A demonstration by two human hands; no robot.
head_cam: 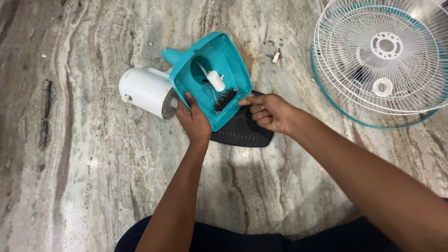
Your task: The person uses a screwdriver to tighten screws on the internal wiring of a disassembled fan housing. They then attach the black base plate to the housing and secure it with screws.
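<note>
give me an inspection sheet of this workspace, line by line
surface: veined marble floor.
job's things: teal fan base housing tilted open, white capacitor and black switch block inside; white motor casing beside it.
clutter: black base plate under the housing; loose screws; stacked white fan guards.
grippers: left hand grips the housing edge; right hand pinches at the switch block.
cables: thin wires inside the housing.
surroundings: nothing seen.
</note>
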